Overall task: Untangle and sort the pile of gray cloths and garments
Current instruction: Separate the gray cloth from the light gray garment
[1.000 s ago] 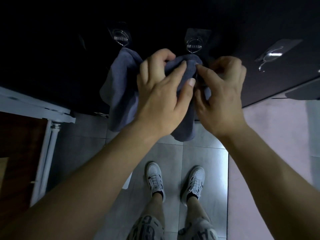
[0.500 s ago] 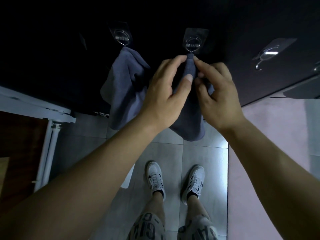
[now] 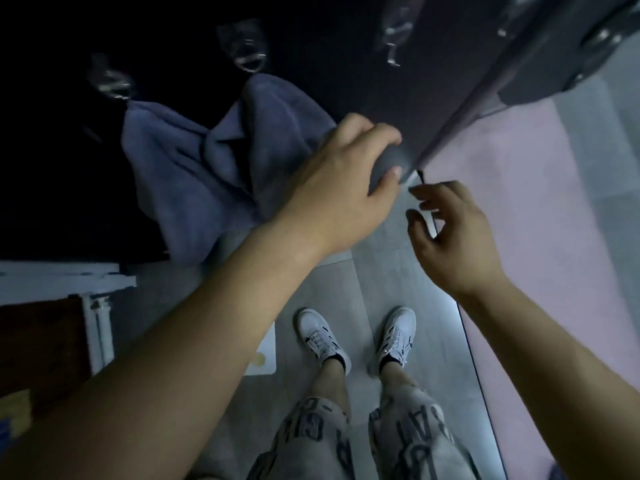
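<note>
while it hangs, gray cloth (image 3: 277, 133) fills left grip (image 3: 346, 181).

Hooks (image 3: 247, 51) on dark wall were motion-smeared, shape unreadable. Left hand (image 3: 346, 183) covered right edge of gray cloth (image 3: 194, 168); join between cloth and gripped gray fold (image 3: 388, 164) stayed hidden. Thin dark strand (image 3: 434, 220) at right hand (image 3: 453, 240) was too fine to identify; pinch unclear. Shorts (image 3: 318, 427) lettering was cropped by bottom edge.

clear hooks (image 3: 247, 57) on dark panel (image 3: 346, 64) | grey floor tiles (image 3: 381, 278) | white sneakers (image 3: 322, 339)
</note>
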Demonstrator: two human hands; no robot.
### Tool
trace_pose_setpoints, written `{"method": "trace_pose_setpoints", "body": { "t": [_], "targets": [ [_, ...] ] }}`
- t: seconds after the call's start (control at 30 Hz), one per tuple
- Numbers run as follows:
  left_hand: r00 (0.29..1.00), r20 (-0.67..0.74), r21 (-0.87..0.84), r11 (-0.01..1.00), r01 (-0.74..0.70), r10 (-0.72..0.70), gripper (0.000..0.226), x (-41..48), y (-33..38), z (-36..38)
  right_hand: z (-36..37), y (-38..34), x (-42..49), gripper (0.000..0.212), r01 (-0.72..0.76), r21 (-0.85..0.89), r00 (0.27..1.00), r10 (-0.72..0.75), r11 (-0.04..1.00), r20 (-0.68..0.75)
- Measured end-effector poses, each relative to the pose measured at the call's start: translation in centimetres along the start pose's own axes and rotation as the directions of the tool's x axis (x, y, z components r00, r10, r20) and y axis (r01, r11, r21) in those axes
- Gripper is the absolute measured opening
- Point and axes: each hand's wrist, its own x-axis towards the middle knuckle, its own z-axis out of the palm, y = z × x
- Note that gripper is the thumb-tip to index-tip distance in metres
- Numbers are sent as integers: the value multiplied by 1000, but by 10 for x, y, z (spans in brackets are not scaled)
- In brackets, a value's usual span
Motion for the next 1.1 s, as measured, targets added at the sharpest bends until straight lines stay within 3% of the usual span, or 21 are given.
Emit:
{"method": "trace_pose_setpoints", "body": {
  "t": [0.2,0.37,0.53,0.73,0.87,1.1],
  "targets": [
    [896,444,228,967,-114,1,40,31,68,101,-61,67,-123,33,-394,-118,919,387,912,-79],
    [740,654,272,865,-422,155,50,15,168,191,-115,105,-237,40,-650,-159,758,620,743,-200],
    [519,823,204,732,-650,231,62,-28,256,275,-146,117,-345,52,-823,-165,566,762,543,-315],
    [288,918,92,559,-824,273,67,-74,341,347,-156,120,-447,54,-957,22,256,875,290,-410],
    [194,926,24,463,-886,323,67,-94,386,388,-168,129,-485,56,-975,179,37,884,135,-467],
    [3,945,-91,271,-958,328,66,-122,466,455,-200,162,-508,56,-914,405,-198,838,29,-509]
  ]
}}
